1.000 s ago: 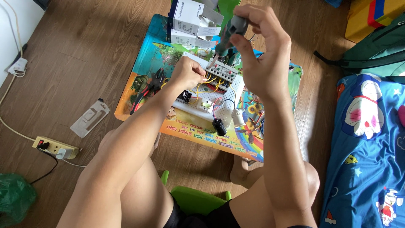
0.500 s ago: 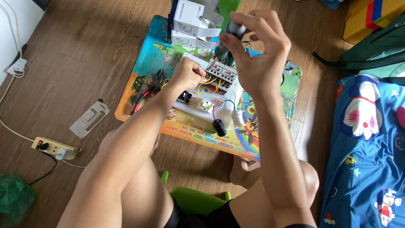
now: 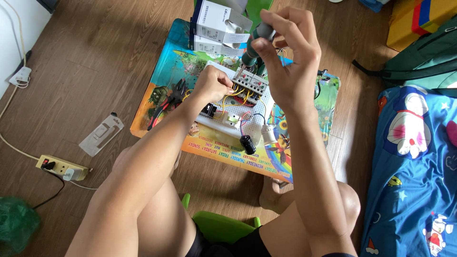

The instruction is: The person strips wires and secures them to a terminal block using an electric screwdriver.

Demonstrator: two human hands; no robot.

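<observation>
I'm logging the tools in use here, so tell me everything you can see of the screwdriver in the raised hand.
The dark green, grey-capped screwdriver stands nearly upright over the colourful small table, tilted slightly. The right hand wraps its handle top, hiding much of it. Its thin metal shaft points down to the row of grey circuit breakers on the white wiring board; whether the tip touches a screw cannot be told. The handle looks like plastic or rubber.

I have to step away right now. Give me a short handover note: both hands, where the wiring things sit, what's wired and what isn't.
Right hand: grip on a screwdriver, tip down at the breaker row.
Left hand: pinching yellow wires beside the breakers.
White wiring board lies on the colourful table; pliers left of it, white boxes behind.
Done: several wires routed, lamp holder connected.
Left: terminal tightness cannot be judged.
</observation>
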